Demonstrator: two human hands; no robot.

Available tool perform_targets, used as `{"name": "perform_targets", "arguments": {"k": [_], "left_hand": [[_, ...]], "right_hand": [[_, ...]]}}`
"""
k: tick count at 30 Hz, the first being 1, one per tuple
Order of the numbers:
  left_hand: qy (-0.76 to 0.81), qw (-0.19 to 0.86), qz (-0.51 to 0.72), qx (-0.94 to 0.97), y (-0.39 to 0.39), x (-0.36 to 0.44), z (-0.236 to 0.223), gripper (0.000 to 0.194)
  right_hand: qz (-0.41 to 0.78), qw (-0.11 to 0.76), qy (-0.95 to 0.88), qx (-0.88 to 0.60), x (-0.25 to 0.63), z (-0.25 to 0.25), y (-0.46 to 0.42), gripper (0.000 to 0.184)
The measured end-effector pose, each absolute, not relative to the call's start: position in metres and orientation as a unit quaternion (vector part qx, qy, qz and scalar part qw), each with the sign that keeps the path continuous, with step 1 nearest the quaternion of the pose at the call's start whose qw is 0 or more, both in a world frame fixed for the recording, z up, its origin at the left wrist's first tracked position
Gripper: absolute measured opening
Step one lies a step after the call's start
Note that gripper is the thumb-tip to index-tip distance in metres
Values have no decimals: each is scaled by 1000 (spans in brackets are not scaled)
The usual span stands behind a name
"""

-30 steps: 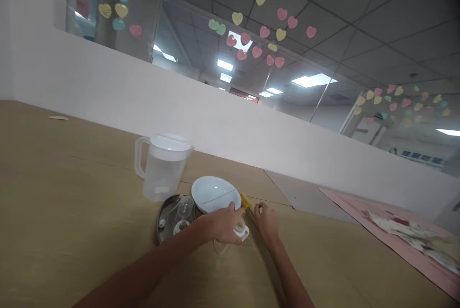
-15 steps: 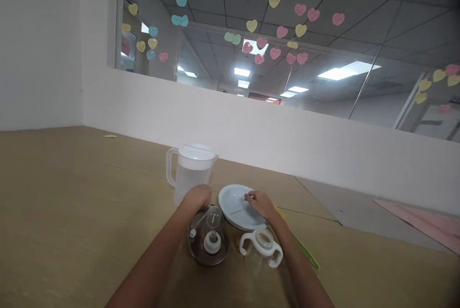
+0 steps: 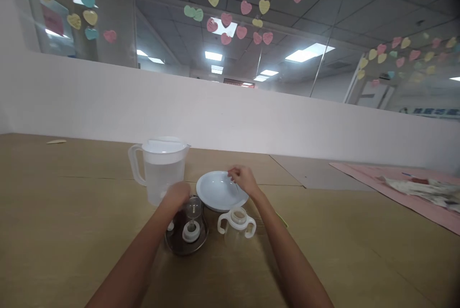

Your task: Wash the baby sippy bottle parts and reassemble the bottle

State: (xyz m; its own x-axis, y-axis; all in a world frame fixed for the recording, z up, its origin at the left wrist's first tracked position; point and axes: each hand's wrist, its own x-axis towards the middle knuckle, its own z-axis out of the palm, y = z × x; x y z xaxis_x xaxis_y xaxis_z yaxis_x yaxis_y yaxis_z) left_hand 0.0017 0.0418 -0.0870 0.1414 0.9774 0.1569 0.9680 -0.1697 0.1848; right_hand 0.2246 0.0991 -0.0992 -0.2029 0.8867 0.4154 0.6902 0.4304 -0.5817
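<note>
Hovering at the bowl's far side, R hand [image 3: 242, 177] has its fingers drawn narrow, tips bunched; a thin line shows just below, too faint to ID. L hand [image 3: 178, 194] is btwn the pitcher [image 3: 164, 174] and the metal tray [image 3: 185, 249], at the tray's far L edge; can't tell if its fingers are wide or narrow, or hold anything, b/c the tips are hidden.

Bowl [image 3: 215, 194]: wht, glossy, shallow, smooth rim, upright on the tabletop [image 3: 89, 222], R of the tray. Tray: dark, shiny, rounded, w/ a wht ring [image 3: 191, 232] near its middle and a clear dome [image 3: 194, 206] just behind. Bottle [image 3: 235, 237]: clear body, upright, open round mouth, wht collar w/ 2 curved handles, nr side of the bowl. Pitcher: translucent, wht lid, handle on L, spout on R. Pink cloth [image 3: 354, 174] lies far R.
</note>
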Motion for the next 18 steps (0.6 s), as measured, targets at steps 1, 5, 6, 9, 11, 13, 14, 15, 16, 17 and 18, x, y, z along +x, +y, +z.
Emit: {"name": "perform_targets", "arguments": {"k": [1,5,6,9,11,13,14,15,16,17,18], "left_hand": [[651,2,111,751,41,2,-79,8],[654,-79,113,744,31,4,-40,19],[649,-103,134,741,29,6,-31,21],[601,-99,234,758,23,14,-19,26],[552,-47,299,777,22,21,-19,28],[500,12,342,795,22,28,-23,30],[478,39,355,803,23,31,-24,31],[456,65,363,810,23,34,-26,32],[437,88,369,816,24,37,-27,32],[421,105,372,821,24,38,-27,32],[412,116,372,824,24,40,-27,31]], "right_hand": [[168,443,-739,-480,226,-92,96,26],[281,643,-635,-322,227,-59,71,47],[301,667,-616,-292,225,-51,62,48],[343,702,-587,-213,216,-29,37,30],[348,720,-579,-161,209,-20,23,21],[352,729,-574,-122,202,-15,13,16],[355,731,-573,-108,199,-14,10,15],[355,730,-576,-98,197,-14,8,14],[352,728,-581,-95,195,-14,7,14],[343,726,-588,-100,193,-15,6,13],[328,724,-596,-111,192,-16,7,13]]}}
